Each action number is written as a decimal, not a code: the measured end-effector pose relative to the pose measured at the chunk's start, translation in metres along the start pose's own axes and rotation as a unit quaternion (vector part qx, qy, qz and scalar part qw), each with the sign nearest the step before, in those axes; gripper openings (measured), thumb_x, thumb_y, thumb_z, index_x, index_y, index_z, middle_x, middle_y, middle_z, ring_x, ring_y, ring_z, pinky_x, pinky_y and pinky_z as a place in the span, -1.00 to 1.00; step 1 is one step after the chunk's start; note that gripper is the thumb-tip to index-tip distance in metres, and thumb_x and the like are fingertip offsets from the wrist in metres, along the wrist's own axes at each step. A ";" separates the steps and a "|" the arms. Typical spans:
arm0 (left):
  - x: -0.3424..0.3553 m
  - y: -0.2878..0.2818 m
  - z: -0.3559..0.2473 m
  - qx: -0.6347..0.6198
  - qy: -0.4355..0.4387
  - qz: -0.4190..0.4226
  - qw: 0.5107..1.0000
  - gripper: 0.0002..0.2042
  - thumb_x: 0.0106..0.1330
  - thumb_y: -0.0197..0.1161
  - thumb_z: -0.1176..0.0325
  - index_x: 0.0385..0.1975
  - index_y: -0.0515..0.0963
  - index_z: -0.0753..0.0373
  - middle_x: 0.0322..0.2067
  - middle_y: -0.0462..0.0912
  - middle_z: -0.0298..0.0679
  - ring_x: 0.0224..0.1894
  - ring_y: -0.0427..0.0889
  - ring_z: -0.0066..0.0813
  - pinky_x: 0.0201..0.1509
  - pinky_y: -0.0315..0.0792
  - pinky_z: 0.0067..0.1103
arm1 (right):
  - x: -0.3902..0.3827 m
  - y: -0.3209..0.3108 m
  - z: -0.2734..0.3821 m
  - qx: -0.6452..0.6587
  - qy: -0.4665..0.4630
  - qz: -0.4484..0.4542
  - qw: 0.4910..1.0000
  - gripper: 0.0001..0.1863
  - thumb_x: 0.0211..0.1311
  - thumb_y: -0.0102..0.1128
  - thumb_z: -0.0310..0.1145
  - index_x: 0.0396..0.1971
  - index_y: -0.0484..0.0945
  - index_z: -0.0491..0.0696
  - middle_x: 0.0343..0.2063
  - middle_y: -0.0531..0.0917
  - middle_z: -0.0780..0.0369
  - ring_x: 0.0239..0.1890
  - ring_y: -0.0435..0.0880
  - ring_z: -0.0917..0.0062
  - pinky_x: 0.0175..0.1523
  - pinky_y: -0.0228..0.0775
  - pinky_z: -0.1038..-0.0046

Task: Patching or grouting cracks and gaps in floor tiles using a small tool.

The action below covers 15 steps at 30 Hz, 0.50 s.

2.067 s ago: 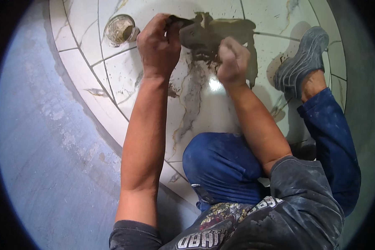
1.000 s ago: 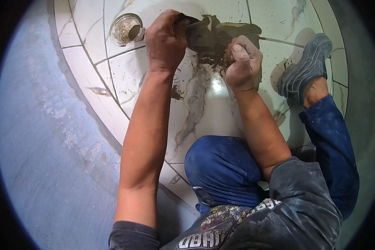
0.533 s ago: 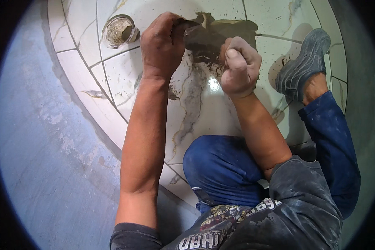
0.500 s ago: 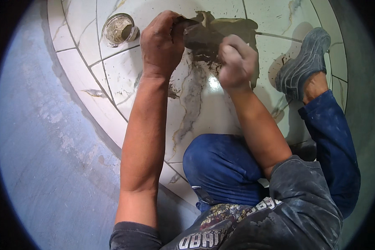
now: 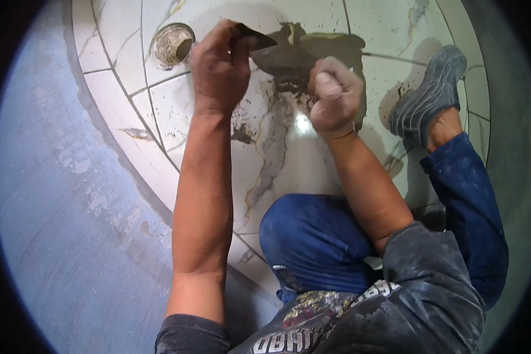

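My left hand (image 5: 221, 71) grips a dark, flat, pointed scraper-like piece (image 5: 258, 41), whose tip points right over the edge of a wet grey-brown patch (image 5: 327, 50). The paste is spread across the white veined tile (image 5: 301, 168), with smears and specks around it. Closed, with the thumb folded over the fingers, my right hand (image 5: 336, 97) is at the lower part of the patch. Whatever it may hold is hidden. Left of my left hand is a round crusted opening or pot (image 5: 172, 46); I cannot tell which.
Dark joint lines divide the tiles. A bluish, worn surface (image 5: 71, 194) lies beyond the tile edge on the left. My bent knee in blue trousers (image 5: 307, 230) is close below my hands, and my grey shoe (image 5: 428, 97) rests on the tiles at the right.
My left hand has moved slightly left and down with the dark piece, drawing away from the patch. My right hand has shifted a little lower, still closed.
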<state>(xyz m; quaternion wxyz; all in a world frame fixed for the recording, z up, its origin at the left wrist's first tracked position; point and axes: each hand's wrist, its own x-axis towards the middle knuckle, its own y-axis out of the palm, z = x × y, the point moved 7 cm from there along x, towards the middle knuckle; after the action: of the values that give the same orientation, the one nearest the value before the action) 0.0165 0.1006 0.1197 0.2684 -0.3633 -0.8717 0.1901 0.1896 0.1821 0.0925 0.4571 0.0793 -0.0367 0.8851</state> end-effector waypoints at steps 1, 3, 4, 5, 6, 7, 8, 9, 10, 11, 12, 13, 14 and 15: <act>-0.002 -0.002 0.006 -0.045 -0.035 0.014 0.998 -0.95 0.23 0.24 0.59 -0.36 0.57 0.30 -0.45 0.71 -0.26 -0.39 0.68 -0.52 -0.25 0.50 -0.60 | -0.001 0.000 -0.001 0.036 0.020 0.008 0.999 -0.73 0.17 -0.07 -0.29 -0.61 0.36 -0.16 -0.71 0.32 0.34 -0.61 0.21 0.70 -0.50 0.02 0.58; -0.005 -0.002 0.010 -0.085 -0.054 0.045 0.994 -0.93 0.23 0.22 0.61 -0.36 0.57 0.29 -0.44 0.70 -0.31 -0.36 0.64 -0.60 -0.22 0.48 -0.60 | -0.002 -0.003 -0.013 0.001 0.041 -0.014 0.999 -0.74 0.18 -0.08 -0.30 -0.61 0.34 -0.16 -0.70 0.31 0.34 -0.61 0.21 0.70 -0.50 0.03 0.57; -0.013 0.003 0.012 -0.074 -0.063 0.077 0.992 -0.95 0.20 0.23 0.60 -0.39 0.53 0.31 -0.48 0.68 -0.25 -0.43 0.62 -0.49 -0.27 0.47 -0.60 | -0.007 -0.005 -0.017 0.003 0.036 -0.017 0.999 -0.73 0.18 -0.05 -0.32 -0.65 0.30 -0.14 -0.73 0.26 0.35 -0.64 0.19 0.70 -0.54 0.02 0.55; -0.017 0.004 0.010 -0.059 -0.077 0.109 0.989 -0.93 0.17 0.25 0.59 -0.42 0.49 0.33 -0.53 0.65 -0.19 -0.50 0.60 -0.38 -0.32 0.46 -0.59 | -0.010 -0.002 -0.014 0.009 0.036 -0.018 0.999 -0.71 0.17 -0.03 -0.33 -0.68 0.27 -0.13 -0.76 0.21 0.36 -0.66 0.17 0.71 -0.57 0.01 0.52; -0.017 0.007 0.013 -0.006 -0.093 0.156 0.983 -0.96 0.21 0.23 0.60 -0.39 0.54 0.33 -0.47 0.67 -0.24 -0.39 0.64 -0.49 -0.22 0.47 -0.58 | -0.005 -0.003 -0.004 -0.002 -0.002 -0.030 1.000 -0.71 0.17 -0.03 -0.31 -0.67 0.26 -0.13 -0.75 0.20 0.34 -0.65 0.16 0.70 -0.57 0.00 0.52; -0.016 0.009 0.011 -0.005 -0.095 0.157 0.983 -0.96 0.21 0.23 0.60 -0.39 0.54 0.33 -0.47 0.67 -0.24 -0.39 0.64 -0.49 -0.22 0.47 -0.58 | -0.007 -0.005 -0.004 -0.002 0.000 -0.031 1.000 -0.71 0.17 -0.03 -0.31 -0.67 0.26 -0.13 -0.75 0.20 0.34 -0.65 0.16 0.70 -0.57 0.00 0.52; -0.013 0.012 0.007 -0.017 -0.087 0.146 0.985 -0.96 0.20 0.23 0.59 -0.39 0.53 0.33 -0.47 0.68 -0.21 -0.39 0.65 -0.45 -0.23 0.48 -0.56 | -0.009 -0.006 -0.007 0.005 0.024 -0.014 1.000 -0.72 0.19 -0.05 -0.30 -0.65 0.29 -0.14 -0.71 0.26 0.34 -0.62 0.19 0.70 -0.53 0.02 0.54; -0.010 0.014 0.004 -0.029 -0.079 0.135 0.987 -0.96 0.20 0.23 0.58 -0.39 0.53 0.34 -0.47 0.68 -0.18 -0.39 0.66 -0.40 -0.23 0.48 -0.54 | -0.011 -0.005 -0.012 0.011 0.048 0.004 0.999 -0.72 0.21 -0.07 -0.30 -0.62 0.33 -0.15 -0.68 0.32 0.33 -0.60 0.22 0.70 -0.49 0.03 0.57; -0.004 0.017 0.004 -0.035 -0.069 0.134 0.988 -0.97 0.20 0.23 0.56 -0.40 0.52 0.34 -0.44 0.69 -0.17 -0.37 0.68 -0.36 -0.24 0.49 -0.52 | -0.014 -0.003 -0.027 0.001 0.093 -0.001 0.996 -0.71 0.21 -0.06 -0.29 -0.63 0.32 -0.14 -0.68 0.31 0.33 -0.58 0.21 0.69 -0.48 0.03 0.58; 0.000 0.020 0.001 -0.034 -0.071 0.134 0.988 -0.97 0.20 0.23 0.56 -0.40 0.52 0.34 -0.44 0.69 -0.17 -0.37 0.68 -0.36 -0.24 0.49 -0.52 | -0.014 -0.003 -0.025 0.001 0.094 0.000 0.996 -0.71 0.21 -0.06 -0.29 -0.63 0.32 -0.14 -0.68 0.31 0.33 -0.58 0.21 0.69 -0.48 0.03 0.58; 0.005 0.021 -0.003 -0.011 -0.065 0.128 0.990 -0.97 0.20 0.23 0.56 -0.39 0.53 0.33 -0.43 0.70 -0.16 -0.37 0.69 -0.35 -0.23 0.50 -0.51 | -0.013 -0.003 -0.017 0.020 0.058 0.006 0.998 -0.72 0.21 -0.05 -0.29 -0.62 0.33 -0.14 -0.68 0.31 0.33 -0.59 0.21 0.69 -0.48 0.03 0.58; 0.008 0.020 -0.005 0.012 -0.059 0.123 0.991 -0.97 0.20 0.23 0.55 -0.39 0.55 0.32 -0.42 0.70 -0.16 -0.36 0.69 -0.33 -0.23 0.50 -0.51 | -0.010 -0.002 -0.008 0.040 0.021 0.012 0.999 -0.72 0.22 -0.05 -0.30 -0.62 0.33 -0.14 -0.68 0.30 0.33 -0.59 0.20 0.70 -0.48 0.02 0.58; 0.009 0.021 -0.004 0.010 -0.060 0.123 0.991 -0.97 0.20 0.23 0.55 -0.39 0.55 0.32 -0.42 0.70 -0.16 -0.36 0.69 -0.33 -0.23 0.50 -0.51 | -0.004 -0.003 0.000 0.057 0.017 0.007 0.998 -0.67 0.20 -0.01 -0.27 -0.67 0.26 -0.14 -0.75 0.21 0.32 -0.65 0.17 0.69 -0.56 0.02 0.52; 0.010 0.019 -0.005 0.012 -0.043 0.112 0.993 -0.97 0.21 0.22 0.55 -0.38 0.55 0.32 -0.42 0.70 -0.17 -0.36 0.70 -0.34 -0.23 0.50 -0.51 | -0.004 -0.002 -0.004 0.055 0.017 0.007 0.998 -0.67 0.20 -0.01 -0.27 -0.67 0.26 -0.14 -0.75 0.21 0.32 -0.65 0.17 0.69 -0.56 0.02 0.52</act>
<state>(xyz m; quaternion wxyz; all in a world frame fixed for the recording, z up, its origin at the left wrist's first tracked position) 0.0237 0.1215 0.1172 0.2121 -0.4471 -0.8338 0.2446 0.1927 0.1803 0.0875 0.4462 0.0885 0.0193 0.8903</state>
